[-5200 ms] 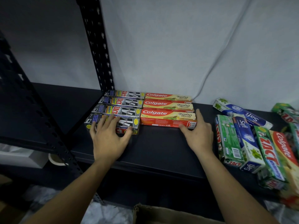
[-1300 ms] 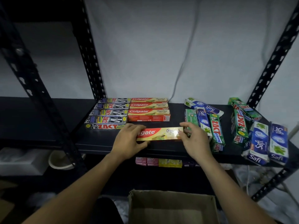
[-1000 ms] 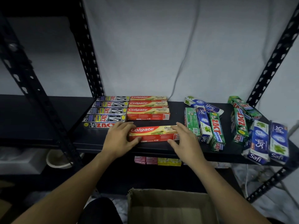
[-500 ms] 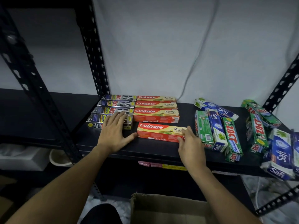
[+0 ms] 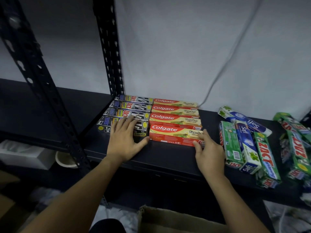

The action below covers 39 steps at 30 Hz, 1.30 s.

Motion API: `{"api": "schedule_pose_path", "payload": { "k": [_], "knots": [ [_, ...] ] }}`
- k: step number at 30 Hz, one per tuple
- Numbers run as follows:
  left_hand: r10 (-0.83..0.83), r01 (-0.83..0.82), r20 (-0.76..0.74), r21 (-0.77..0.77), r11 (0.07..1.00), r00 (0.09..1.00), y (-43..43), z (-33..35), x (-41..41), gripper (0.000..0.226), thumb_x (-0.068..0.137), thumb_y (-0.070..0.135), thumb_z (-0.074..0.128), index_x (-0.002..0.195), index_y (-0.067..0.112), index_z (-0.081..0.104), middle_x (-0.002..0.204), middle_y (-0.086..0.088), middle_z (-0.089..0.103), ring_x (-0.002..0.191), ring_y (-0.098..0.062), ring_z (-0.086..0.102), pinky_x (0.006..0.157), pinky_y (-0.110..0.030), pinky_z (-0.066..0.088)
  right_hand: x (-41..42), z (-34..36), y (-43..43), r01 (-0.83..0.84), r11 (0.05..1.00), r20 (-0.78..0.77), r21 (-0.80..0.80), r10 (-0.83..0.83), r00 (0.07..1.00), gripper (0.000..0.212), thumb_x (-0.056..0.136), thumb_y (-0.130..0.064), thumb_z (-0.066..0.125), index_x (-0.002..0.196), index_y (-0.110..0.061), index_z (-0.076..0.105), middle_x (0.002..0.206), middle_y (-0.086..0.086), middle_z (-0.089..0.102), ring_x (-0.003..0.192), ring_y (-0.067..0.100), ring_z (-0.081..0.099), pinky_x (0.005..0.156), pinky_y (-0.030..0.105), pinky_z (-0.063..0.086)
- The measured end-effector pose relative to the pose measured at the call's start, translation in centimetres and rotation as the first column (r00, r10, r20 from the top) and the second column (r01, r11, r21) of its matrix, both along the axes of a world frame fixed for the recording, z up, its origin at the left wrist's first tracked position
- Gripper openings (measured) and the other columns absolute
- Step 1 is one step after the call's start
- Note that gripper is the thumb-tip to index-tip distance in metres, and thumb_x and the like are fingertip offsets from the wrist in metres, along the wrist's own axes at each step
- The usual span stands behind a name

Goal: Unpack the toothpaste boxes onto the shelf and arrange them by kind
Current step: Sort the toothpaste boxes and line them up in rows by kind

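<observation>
Several red Colgate boxes lie in a column on the black shelf [image 5: 168, 158]; the front Colgate box [image 5: 173, 134] sits tight against the one behind. My right hand [image 5: 207, 151] touches its right end with straight fingers. My left hand [image 5: 125, 140] lies flat on the front box of the dark Zact Smokers column [image 5: 131, 109], its thumb against the Colgate box's left end. Both hands hold nothing.
A loose heap of green Zact and blue Safi boxes [image 5: 247, 145] lies to the right, with more green boxes [image 5: 296, 143] at the far right. Black slotted uprights [image 5: 111, 52] stand left. An open cardboard box [image 5: 178, 221] sits below. A bowl [image 5: 66, 159] rests on the lower shelf.
The Colgate box went from held in both hands to lying on the shelf, then slid back against the Colgate column. My left hand moved onto the Zact boxes.
</observation>
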State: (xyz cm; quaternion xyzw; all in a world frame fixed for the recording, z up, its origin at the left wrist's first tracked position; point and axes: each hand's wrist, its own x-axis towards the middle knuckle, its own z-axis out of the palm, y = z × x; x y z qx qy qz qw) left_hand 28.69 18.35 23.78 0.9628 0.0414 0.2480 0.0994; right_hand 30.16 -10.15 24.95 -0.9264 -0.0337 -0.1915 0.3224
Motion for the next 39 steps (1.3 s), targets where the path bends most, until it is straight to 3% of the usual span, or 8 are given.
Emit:
{"api": "schedule_pose_path", "payload": {
  "k": [5, 7, 10, 13, 21, 26, 31, 39],
  "knots": [
    [0.041, -0.040, 0.011, -0.056, 0.998, 0.999, 0.3, -0.3, 0.1, 0.087, 0.081, 0.085, 0.034, 0.142, 0.024, 0.050, 0.157, 0.005, 0.040, 0.149, -0.019, 0.027, 0.124, -0.047, 0.011, 0.2, -0.5, -0.3, -0.010, 0.999, -0.005, 0.046, 0.010, 1.000, 0.047, 0.091, -0.016, 0.070, 0.136, -0.015, 0.056, 0.150, 0.005, 0.049, 0.126, 0.023, 0.057, 0.099, 0.026, 0.039],
    [0.048, -0.047, 0.015, -0.066, 0.997, 0.999, 0.3, -0.3, 0.1, 0.086, 0.081, 0.084, 0.036, 0.141, 0.024, 0.051, 0.157, 0.005, 0.040, 0.148, -0.019, 0.029, 0.123, -0.047, 0.012, 0.2, -0.6, -0.5, -0.001, 0.997, -0.027, 0.076, 0.003, 1.000, 0.057, 0.093, -0.015, 0.067, 0.146, -0.017, 0.045, 0.140, 0.005, 0.057, 0.122, 0.023, 0.059, 0.099, 0.029, 0.043],
    [0.059, -0.059, -0.002, -0.057, 0.997, 0.998, 0.3, -0.3, 0.1, 0.091, 0.079, 0.088, 0.033, 0.142, 0.025, 0.050, 0.158, 0.005, 0.039, 0.149, -0.019, 0.027, 0.124, -0.047, 0.011, 0.2, -0.7, -0.5, 0.020, 0.995, -0.048, 0.093, -0.015, 0.999, 0.064, 0.096, -0.022, 0.062, 0.152, -0.021, 0.031, 0.114, 0.002, 0.070, 0.103, 0.022, 0.065, 0.087, 0.038, 0.053],
    [0.065, -0.065, -0.011, -0.062, 0.996, 0.998, 0.3, -0.2, 0.1, 0.096, 0.077, 0.093, 0.031, 0.142, 0.025, 0.050, 0.158, 0.005, 0.038, 0.149, -0.018, 0.026, 0.124, -0.048, 0.010, 0.3, -0.6, -0.5, 0.013, 0.996, -0.063, 0.089, -0.008, 0.998, 0.064, 0.098, -0.025, 0.059, 0.154, -0.019, 0.028, 0.113, 0.002, 0.071, 0.104, 0.024, 0.066, 0.088, 0.039, 0.052],
    [0.064, -0.063, 0.005, -0.084, 0.994, 0.998, 0.3, -0.2, 0.1, 0.082, 0.080, 0.086, 0.045, 0.138, 0.028, 0.050, 0.156, 0.006, 0.041, 0.148, -0.019, 0.028, 0.124, -0.047, 0.011, 0.6, -0.9, -0.4, 0.037, 0.997, -0.065, 0.075, -0.032, 0.997, 0.064, 0.099, -0.027, 0.057, 0.154, -0.013, 0.027, 0.123, 0.004, 0.069, 0.112, 0.026, 0.064, 0.092, 0.039, 0.051],
    [0.090, -0.090, -0.005, -0.064, 0.994, 0.996, 0.1, -0.1, 0.0, 0.083, 0.081, 0.085, 0.045, 0.139, 0.027, 0.049, 0.156, 0.005, 0.041, 0.148, -0.020, 0.027, 0.124, -0.047, 0.012, 0.7, -1.0, -0.2, 0.067, 0.997, -0.080, 0.041, -0.064, 0.995, 0.063, 0.099, -0.033, 0.056, 0.152, -0.009, 0.031, 0.127, 0.005, 0.067, 0.117, 0.029, 0.061, 0.095, 0.041, 0.050],
    [0.102, -0.103, -0.023, -0.042, 0.994, 0.995, 0.0, 0.1, 0.1, 0.083, 0.082, 0.085, 0.043, 0.141, 0.026, 0.048, 0.157, 0.004, 0.040, 0.149, -0.019, 0.026, 0.124, -0.047, 0.012, 1.4, -2.0, -0.5, 0.084, 0.996, -0.058, -0.027, -0.085, 0.995, 0.049, 0.099, -0.041, 0.051, 0.139, -0.013, 0.049, 0.117, 0.004, 0.068, 0.109, 0.024, 0.063, 0.088, 0.036, 0.051],
    [0.107, -0.109, -0.043, -0.028, 0.994, 0.993, -0.1, 0.3, 0.1, 0.083, 0.083, 0.084, 0.041, 0.142, 0.026, 0.047, 0.157, 0.003, 0.040, 0.149, -0.020, 0.026, 0.124, -0.048, 0.013, 1.4, -1.9, -0.4, 0.053, 0.998, -0.034, -0.023, -0.054, 0.998, 0.030, 0.100, -0.037, 0.050, 0.122, -0.018, 0.059, 0.110, -0.001, 0.068, 0.102, 0.018, 0.063, 0.081, 0.033, 0.053]
  ]
}}
